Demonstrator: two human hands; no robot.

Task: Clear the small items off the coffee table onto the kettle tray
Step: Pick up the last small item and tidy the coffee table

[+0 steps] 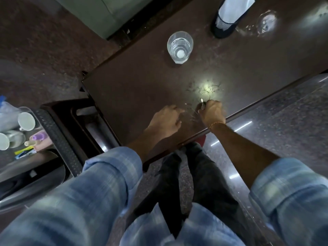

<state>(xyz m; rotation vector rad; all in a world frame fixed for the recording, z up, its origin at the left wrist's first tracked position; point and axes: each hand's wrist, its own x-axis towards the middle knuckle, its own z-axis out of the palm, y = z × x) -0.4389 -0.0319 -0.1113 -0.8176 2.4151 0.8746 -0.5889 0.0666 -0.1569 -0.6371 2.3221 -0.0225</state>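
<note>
Two hands work at the near edge of the counter.

The right hand (212, 111) is curled tight around a small shiny thing (201, 102), too blurry to name. The left hand (165, 119), just beside it, is loosely curled, fingers down on the counter (134, 86). A glass (179, 47) stands farther away. Cups (26, 121) sit far left on a tray (55, 134).

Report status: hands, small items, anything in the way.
Right hand closed on a small metallic item. Left hand curled on the coffee table, contents unclear. Drinking glass still on table. Nothing blocking.
</note>
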